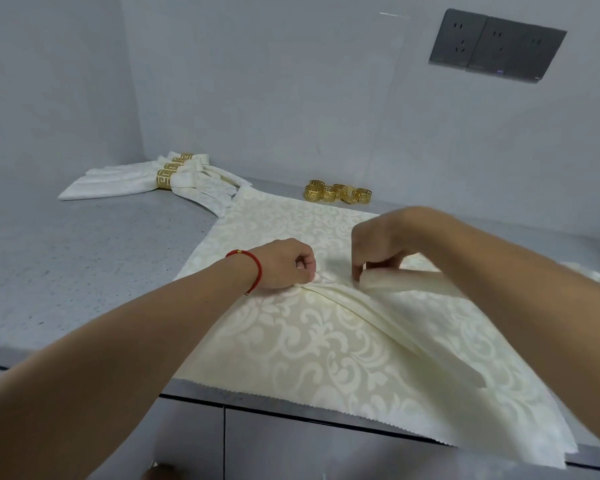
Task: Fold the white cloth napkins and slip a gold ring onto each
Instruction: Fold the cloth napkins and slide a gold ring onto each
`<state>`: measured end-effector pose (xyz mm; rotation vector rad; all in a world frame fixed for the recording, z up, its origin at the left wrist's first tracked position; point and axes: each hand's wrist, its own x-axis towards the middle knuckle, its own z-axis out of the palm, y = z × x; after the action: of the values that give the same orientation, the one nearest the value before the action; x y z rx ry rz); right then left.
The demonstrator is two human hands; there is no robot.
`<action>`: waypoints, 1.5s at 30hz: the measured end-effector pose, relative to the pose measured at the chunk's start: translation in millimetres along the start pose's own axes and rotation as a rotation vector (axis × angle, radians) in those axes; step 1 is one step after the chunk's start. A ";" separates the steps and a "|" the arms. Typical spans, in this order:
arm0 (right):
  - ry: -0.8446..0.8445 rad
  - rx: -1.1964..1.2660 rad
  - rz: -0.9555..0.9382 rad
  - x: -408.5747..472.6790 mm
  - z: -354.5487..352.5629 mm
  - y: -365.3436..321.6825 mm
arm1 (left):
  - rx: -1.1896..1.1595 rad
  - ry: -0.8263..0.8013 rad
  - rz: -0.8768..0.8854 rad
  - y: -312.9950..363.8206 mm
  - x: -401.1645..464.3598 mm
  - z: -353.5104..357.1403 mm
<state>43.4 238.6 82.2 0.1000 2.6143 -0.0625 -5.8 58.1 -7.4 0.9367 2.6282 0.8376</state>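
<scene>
The left hand (284,263), with a red cord at its wrist, has its fingers curled down and pinches the near end of the pleats against the counter (84,258). The right hand (378,244) also grasps the cloth: its fingertips (357,273) nip the top fold just beside the left hand, and a loose roll of fabric goes off to the right under the forearm. Both hands meet at about the middle of the napkin (326,344), which lies flat on a stack of the same patterned cloths, with its front edge hanging over the counter edge.

The step in hand seems to be the gathering of the napkin into narrow pleats, before any ring goes on. To do it well, I think the left hand should hold the finished pleats firmly as an anchor, while the right hand pulls each new fold to the same width and lays it straight on the last one. The cloth looks soft and will slip open if the pinch loosens. It is also wise to lift only the top napkin, not the one below.

The spare rings (338,192) wait in a small cluster near the wall, well apart from the hands. Four finished napkins (118,183) with rings lie at the far left.
</scene>
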 end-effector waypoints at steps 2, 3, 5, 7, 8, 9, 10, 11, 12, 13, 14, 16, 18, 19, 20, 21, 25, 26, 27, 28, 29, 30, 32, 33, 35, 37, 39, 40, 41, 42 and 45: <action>-0.170 0.212 -0.073 -6.1 -14.1 6.5 | -0.004 -0.009 0.007 0.2 -0.1 -0.3; -0.198 0.220 -0.123 -7.7 -16.7 10.7 | -0.013 -0.012 0.013 0.0 -0.6 -0.5; -0.132 0.179 -0.190 -4.0 -12.7 20.5 | -0.027 -0.017 0.024 0.2 -1.4 -1.4; -0.048 0.178 -0.210 2.1 -4.2 26.6 | -0.036 -0.021 0.033 0.4 -1.6 -2.9; -0.022 0.175 -0.219 5.5 0.4 27.8 | -0.040 -0.024 0.032 0.8 -1.8 -3.4; 0.006 0.166 -0.228 8.8 4.9 28.6 | -0.045 -0.027 0.028 1.0 -2.1 -3.9; 0.037 0.153 -0.239 12.0 9.0 29.1 | -0.053 -0.029 0.023 1.2 -2.0 -4.4; 0.070 0.148 -0.250 14.9 13.0 29.8 | -0.061 -0.033 0.018 1.4 -2.1 -4.7; 0.100 0.157 -0.260 17.6 17.0 30.3 | -0.070 -0.038 0.014 1.6 -2.0 -5.0; 0.121 0.176 -0.268 19.8 20.5 31.5 | -0.079 -0.041 0.010 1.4 -1.9 -5.1; 0.136 0.202 -0.273 22.4 23.4 33.0 | -0.090 -0.042 0.006 0.8 -2.0 -5.5; 0.149 0.262 -0.278 24.2 28.3 36.1 | -0.108 -0.045 -0.002 0.3 -1.7 -5.9; 0.171 0.328 -0.310 25.2 32.0 38.2 | -0.110 -0.050 -0.004 -0.3 -0.9 -6.5; 0.187 0.361 -0.323 26.3 34.4 38.6 | -0.118 -0.053 -0.007 -1.2 -0.8 -6.2; 0.201 0.385 -0.331 27.1 37.3 38.6 | -0.133 -0.058 -0.010 -2.1 -1.2 -6.0; 0.210 0.393 -0.334 28.0 40.2 38.6 | -0.157 -0.065 -0.010 -3.4 -2.0 -6.2; 0.242 0.457 -0.340 32.5 53.7 45.6 | -0.266 -0.119 -0.041 -3.7 -7.1 -11.9; 0.254 0.475 -0.339 32.3 55.4 46.7 | -0.265 -0.141 -0.067 -0.7 -7.2 -14.2; 0.266 0.484 -0.331 32.1 56.4 47.6 | -0.229 -0.167 -0.096 3.6 -6.0 -16.2; 0.273 0.493 -0.317 31.7 56.5 47.8 | -0.147 -0.195 -0.122 8.9 -4.5 -17.2; 0.274 0.504 -0.299 30.9 55.9 47.3 | -0.033 -0.220 -0.140 14.9 -2.7 -17.1; 0.271 0.502 -0.288 29.5 55.4 46.0 | 0.075 -0.236 -0.151 20.3 -0.8 -15.6; 0.347 0.372 -0.318 23.2 55.0 43.3 | 0.185 -0.236 -0.154 28.2 3.4 -12.7; 0.426 0.260 -0.359 19.2 56.2 41.8 | 0.193 -0.230 -0.158 30.3 4.6 -12.3; 0.553 0.088 -0.472 11.2 63.9 37.8 | 0.178 -0.232 -0.178 30.5 4.9 -14.4; 0.574 -0.063 -0.535 7.1 73.3 34.5 | 0.148 -0.260 -0.193 30.3 4.3 -17.3; 0.599 -0.210 -0.537 11.2 79.5 34.6 | 0.109 -0.287 -0.216 31.1 6.6 -20.6; 0.630 -0.233 -0.543 14.4 80.6 35.6 | 0.106 -0.292 -0.224 31.5 8.3 -21.7; 0.657 -0.223 -0.551 17.6 79.9 36.5 | 0.127 -0.289 -0.216 32.1 9.6 -22.7; 0.668 -0.184 -0.560 21.2 78.9 37.5 | 0.159 -0.271 -0.187 32.0 10.7 -22.2; 0.654 -0.016 -0.567 34.4 71.5 39.6 | 0.272 -0.064 0.009 29.5 10.3 -12.2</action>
<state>52.6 275.6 2.1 -0.7477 3.1998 -0.2406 -3.4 78.0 19.5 1.0216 2.7278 0.4493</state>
